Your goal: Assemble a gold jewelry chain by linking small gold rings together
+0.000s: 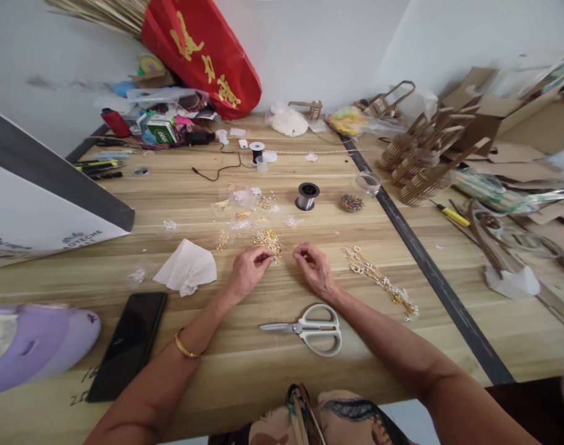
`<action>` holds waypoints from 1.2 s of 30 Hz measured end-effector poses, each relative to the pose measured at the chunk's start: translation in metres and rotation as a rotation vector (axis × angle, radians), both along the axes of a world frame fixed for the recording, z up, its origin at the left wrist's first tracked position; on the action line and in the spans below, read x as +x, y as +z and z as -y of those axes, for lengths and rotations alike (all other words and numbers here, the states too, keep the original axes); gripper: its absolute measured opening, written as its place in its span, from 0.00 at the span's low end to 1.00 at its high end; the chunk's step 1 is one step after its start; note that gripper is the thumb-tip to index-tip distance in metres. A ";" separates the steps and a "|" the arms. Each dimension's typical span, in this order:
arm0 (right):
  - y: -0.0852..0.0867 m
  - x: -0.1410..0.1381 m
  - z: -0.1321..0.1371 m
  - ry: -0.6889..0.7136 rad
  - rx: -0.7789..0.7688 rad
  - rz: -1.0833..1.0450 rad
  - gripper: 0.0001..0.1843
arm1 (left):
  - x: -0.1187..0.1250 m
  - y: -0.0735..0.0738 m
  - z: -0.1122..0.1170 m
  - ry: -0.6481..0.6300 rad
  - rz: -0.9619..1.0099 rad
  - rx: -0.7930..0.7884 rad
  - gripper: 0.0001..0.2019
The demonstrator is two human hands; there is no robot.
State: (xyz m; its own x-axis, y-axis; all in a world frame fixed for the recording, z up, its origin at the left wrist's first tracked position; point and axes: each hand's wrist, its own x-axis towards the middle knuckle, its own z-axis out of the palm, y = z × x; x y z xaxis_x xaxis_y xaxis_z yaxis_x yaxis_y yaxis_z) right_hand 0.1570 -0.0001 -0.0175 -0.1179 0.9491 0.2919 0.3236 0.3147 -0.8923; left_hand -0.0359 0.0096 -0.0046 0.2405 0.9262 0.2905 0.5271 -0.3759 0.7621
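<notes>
My left hand (250,272) is closed in a pinch at the front edge of a pile of small gold and clear beads (267,240). Something tiny shows at its fingertips, too small to name. To the right of the pile, my right hand (313,268) also pinches thumb against finger, and what it holds, if anything, cannot be seen. A short gap separates the two hands. Scissors with pale handles (320,330) lie below them, blades pointing left. Beaded strands with gold rings (379,281) rest beside my right forearm.
Behind the pile lie small bags of beads (243,215), a wire spool (307,196) and a bead jar (352,201). A tissue (187,267), a phone (130,346) and a purple device (45,346) are on the left. Small woven baskets (414,164) stand at right.
</notes>
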 end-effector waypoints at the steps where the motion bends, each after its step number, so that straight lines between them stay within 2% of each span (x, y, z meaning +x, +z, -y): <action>1: 0.000 0.001 -0.001 -0.037 -0.016 -0.037 0.08 | 0.000 0.000 -0.001 -0.020 -0.037 0.037 0.04; 5: -0.001 0.003 -0.003 -0.120 -0.057 -0.128 0.09 | 0.005 0.004 0.000 -0.110 -0.269 0.148 0.06; 9: 0.001 0.001 -0.002 -0.109 -0.075 -0.135 0.11 | 0.011 0.007 -0.001 -0.175 -0.504 0.223 0.08; 12: 0.003 0.001 0.000 -0.094 -0.072 -0.128 0.10 | 0.014 0.005 -0.005 -0.180 -0.572 0.235 0.10; 19: 0.003 -0.001 -0.003 -0.074 -0.042 -0.050 0.09 | 0.011 -0.002 -0.012 -0.174 -0.483 0.254 0.11; 27: -0.001 -0.001 -0.002 -0.019 -0.002 0.045 0.07 | 0.002 -0.002 -0.015 -0.107 -0.260 0.157 0.07; 36: -0.002 -0.003 -0.001 0.005 0.035 0.082 0.08 | -0.007 0.005 -0.017 -0.122 -0.322 0.193 0.10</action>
State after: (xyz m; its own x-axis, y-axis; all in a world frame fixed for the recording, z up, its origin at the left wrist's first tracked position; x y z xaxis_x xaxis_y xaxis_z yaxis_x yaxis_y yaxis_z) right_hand 0.1536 0.0008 -0.0193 -0.1475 0.9379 0.3141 0.3938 0.3470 -0.8512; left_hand -0.0427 0.0267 0.0004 0.4523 0.8212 0.3480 0.6707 -0.5704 0.4742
